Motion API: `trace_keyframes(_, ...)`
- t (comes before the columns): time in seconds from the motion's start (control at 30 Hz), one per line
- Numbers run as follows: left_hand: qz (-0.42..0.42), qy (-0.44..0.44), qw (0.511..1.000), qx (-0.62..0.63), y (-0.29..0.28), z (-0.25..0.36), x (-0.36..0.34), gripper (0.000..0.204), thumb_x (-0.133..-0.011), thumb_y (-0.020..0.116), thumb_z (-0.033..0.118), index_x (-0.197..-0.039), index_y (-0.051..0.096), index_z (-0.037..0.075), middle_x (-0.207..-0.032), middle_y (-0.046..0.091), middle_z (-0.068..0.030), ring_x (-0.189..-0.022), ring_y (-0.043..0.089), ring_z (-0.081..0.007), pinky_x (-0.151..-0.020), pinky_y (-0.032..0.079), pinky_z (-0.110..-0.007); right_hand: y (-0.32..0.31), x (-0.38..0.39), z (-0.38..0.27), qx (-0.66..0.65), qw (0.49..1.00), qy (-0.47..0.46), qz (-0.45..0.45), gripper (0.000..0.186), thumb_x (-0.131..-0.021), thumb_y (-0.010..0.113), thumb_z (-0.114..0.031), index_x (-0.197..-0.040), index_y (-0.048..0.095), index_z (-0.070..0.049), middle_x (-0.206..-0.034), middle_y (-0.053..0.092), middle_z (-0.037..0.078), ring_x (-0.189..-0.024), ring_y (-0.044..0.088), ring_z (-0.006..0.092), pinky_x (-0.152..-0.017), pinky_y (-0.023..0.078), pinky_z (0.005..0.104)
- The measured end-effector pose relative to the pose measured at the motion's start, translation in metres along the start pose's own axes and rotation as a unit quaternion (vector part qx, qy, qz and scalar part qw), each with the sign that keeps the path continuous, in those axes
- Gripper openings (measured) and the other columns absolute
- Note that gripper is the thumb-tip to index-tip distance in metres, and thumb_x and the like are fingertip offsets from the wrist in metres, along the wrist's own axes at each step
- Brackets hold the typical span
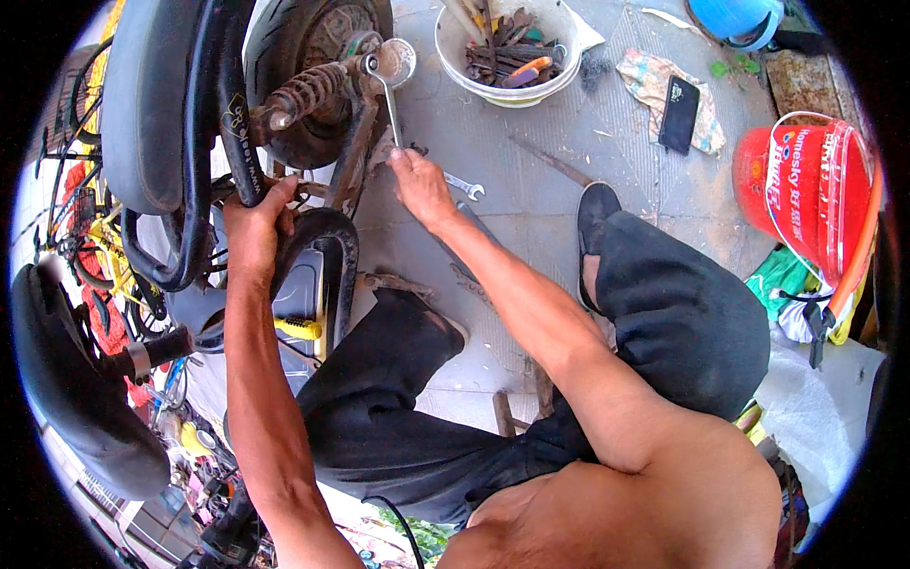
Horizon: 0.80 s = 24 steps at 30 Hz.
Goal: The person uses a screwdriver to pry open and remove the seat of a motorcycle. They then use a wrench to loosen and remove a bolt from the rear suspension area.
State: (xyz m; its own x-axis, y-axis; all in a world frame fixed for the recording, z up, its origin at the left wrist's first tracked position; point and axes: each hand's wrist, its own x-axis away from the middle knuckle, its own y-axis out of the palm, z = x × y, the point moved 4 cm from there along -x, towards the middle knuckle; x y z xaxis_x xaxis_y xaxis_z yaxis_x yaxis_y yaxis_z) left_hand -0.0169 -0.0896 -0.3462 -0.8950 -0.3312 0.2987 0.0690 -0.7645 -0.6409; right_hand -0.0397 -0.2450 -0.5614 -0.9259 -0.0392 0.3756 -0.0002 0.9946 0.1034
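My right hand (422,188) is closed around the lower end of a silver wrench (391,106). The wrench's upper end is at a bolt by the rear wheel (284,36) of a scooter, beside a rusty coil-spring shock absorber (311,91). My left hand (252,229) grips the lower end of the scooter's black frame tube (241,152); some of its fingers are hidden behind the tube. Just right of my right hand, a second wrench (466,187) lies on the paving. A yellow-handled tool (299,328) rests by the scooter's lower frame.
A white bucket (453,76) full of tools stands at the top centre. To its right, a black phone (679,116) lies on a patterned cloth (643,78). A red bucket (754,180) stands at far right, and a black saddle (76,389) juts in at left.
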Motion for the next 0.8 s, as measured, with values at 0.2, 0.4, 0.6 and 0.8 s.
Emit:
trace_keyframes(0.2,-0.007,-0.004,1.000,-0.004,-0.001,0.001,0.001,0.023,-0.079,0.072,0.022,-0.076,0.064,0.001,-0.056,0.056,-0.0046,-0.047,0.050,-0.0139,-0.049,0.037,-0.028,-0.007,-0.018,0.010,0.132,0.991,-0.034,-0.002,0.050,-0.099,0.039,-0.047,-0.101,0.058,-0.001,-0.090,0.064,0.028,-0.089,0.058,0.0506,-0.079,0.045,0.0549)
trace_keyframes(0.4,-0.007,-0.022,1.000,-0.012,-0.001,0.001,0.000,0.023,-0.080,0.072,0.022,-0.076,0.064,0.002,-0.056,0.056,-0.0051,-0.048,0.052,-0.0140,-0.050,0.039,-0.028,0.010,-0.018,0.014,0.006,0.999,0.042,-0.030,0.049,-0.099,0.040,-0.046,-0.105,0.060,-0.002,-0.071,0.065,0.020,-0.069,0.066,0.0361,-0.070,0.049,0.0466)
trace_keyframes(0.6,-0.008,-0.018,1.000,-0.020,-0.001,0.002,0.001,0.022,-0.080,0.072,0.021,-0.075,0.064,0.001,-0.056,0.056,-0.0048,-0.048,0.051,-0.0137,-0.050,0.039,-0.028,0.045,0.010,-0.025,-0.186,0.970,0.155,-0.029,0.049,-0.100,0.043,-0.047,-0.088,0.059,-0.003,-0.058,0.057,0.007,-0.042,0.051,0.0151,-0.041,0.042,0.0310)
trace_keyframes(0.8,-0.010,-0.001,1.000,-0.014,-0.002,0.000,0.001,0.020,-0.081,0.072,0.019,-0.076,0.063,0.003,-0.059,0.058,-0.0039,-0.049,0.051,-0.0122,-0.049,0.040,-0.027,0.065,0.025,-0.084,-0.367,0.906,0.202,-0.065,0.049,-0.101,0.042,-0.045,-0.075,0.053,-0.005,-0.057,0.056,0.007,-0.040,0.050,0.0172,-0.038,0.039,0.0313)
